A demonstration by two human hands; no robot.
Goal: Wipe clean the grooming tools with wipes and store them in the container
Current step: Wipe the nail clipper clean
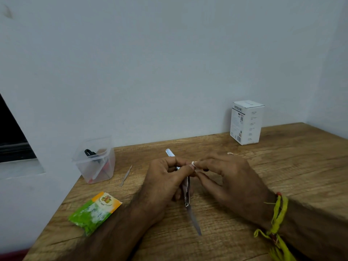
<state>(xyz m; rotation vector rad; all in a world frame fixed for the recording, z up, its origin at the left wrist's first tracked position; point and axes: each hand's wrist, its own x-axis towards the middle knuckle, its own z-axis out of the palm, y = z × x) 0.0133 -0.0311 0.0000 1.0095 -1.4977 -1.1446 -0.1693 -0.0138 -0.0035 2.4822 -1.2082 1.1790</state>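
While the left hand grips a metal nail clipper above the middle of the wooden table, its file blade swung out toward the near edge, the right hand pinches a small scrap of white wipe at the tool's upper end, against the left thumb. The clear plastic container stands at the table's far left corner, against the wall, already holding a dark-handled tool and something red; a slim metal pick lies just beside it, apparently still to be cleaned. A torn green-and-orange wipe sachet rests near the left edge, and a white carton stands at the far right, by the wall. The risks, as judged from here: the scrap looks tiny, so fingertips may slide onto the clipper's edges or the exposed file, and a loose pinch could drop it. The container sits close to the table's edge, where a careless reach might knock it off.
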